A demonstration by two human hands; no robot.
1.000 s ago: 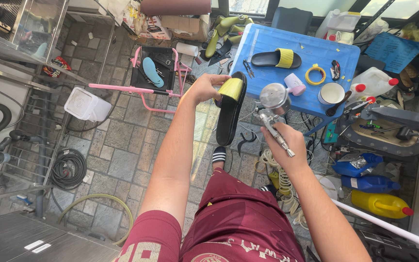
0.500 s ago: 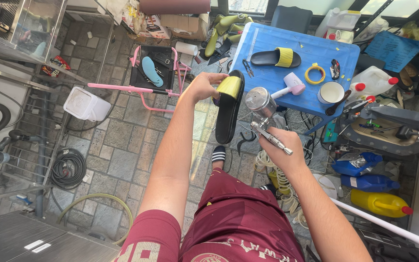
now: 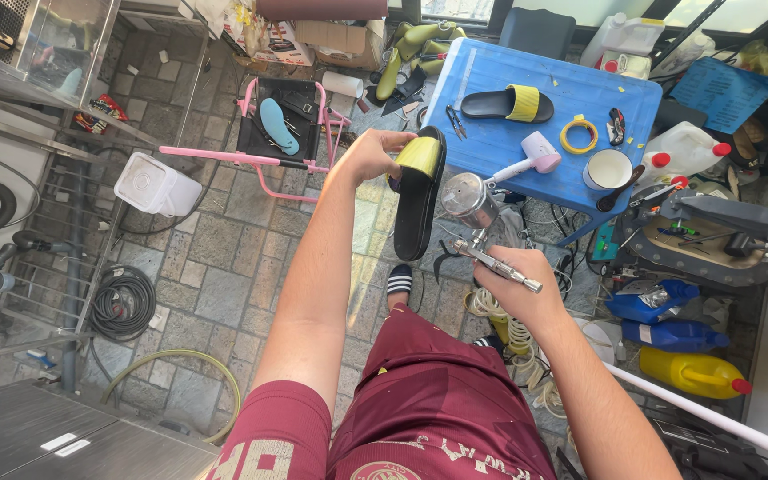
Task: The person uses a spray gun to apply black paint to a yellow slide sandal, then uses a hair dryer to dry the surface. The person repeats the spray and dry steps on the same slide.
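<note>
My left hand (image 3: 368, 156) grips a black slide sandal with a yellow strap (image 3: 417, 189), held upright in the air over the paved floor. My right hand (image 3: 517, 278) is wrapped around a metal spray gun (image 3: 482, 227) with a round silver cup on top. The gun's cup sits just right of the sandal's sole, close to it. A second black and yellow sandal (image 3: 508, 104) lies on the blue table (image 3: 491, 142).
The blue table also carries a lilac hair dryer (image 3: 535, 156), a yellow tape ring (image 3: 578, 136), a white cup (image 3: 608, 169) and pliers. A pink folding stand (image 3: 277, 133) stands to the left. Coiled hoses, jugs and blue and yellow bottles (image 3: 682, 369) crowd the floor at right.
My right hand has swung the spray gun down and to the left, bringing its cup from beside the table toward the sandal's sole. The left hand keeps the sandal nearly still.
</note>
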